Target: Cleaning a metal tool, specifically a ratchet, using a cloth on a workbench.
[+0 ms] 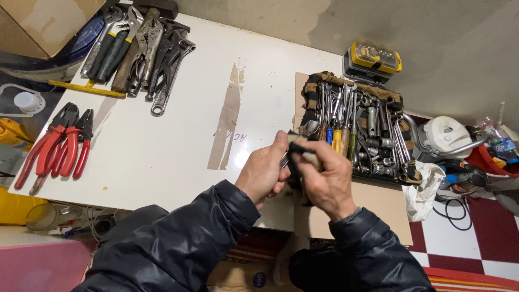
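Observation:
My left hand (263, 172) and my right hand (328, 181) meet above the near edge of a white board (162, 140). Together they grip a small tool with a black part (295, 162), partly hidden by the fingers; a bit of metal shows at the left hand. The right hand's fingers curl over a dark cloth or handle. Just behind the hands lies an open tool tray (354, 127) crammed with several wrenches, sockets and screwdrivers with yellow, blue and orange handles.
Red-handled pliers (57, 146) lie at the board's left edge. Several grey locking pliers and wrenches (140, 51) are piled at the far left. A yellow-and-black bit case (374, 59) sits behind the tray. Cardboard (378, 208) lies under the tray; clutter and cables sit right.

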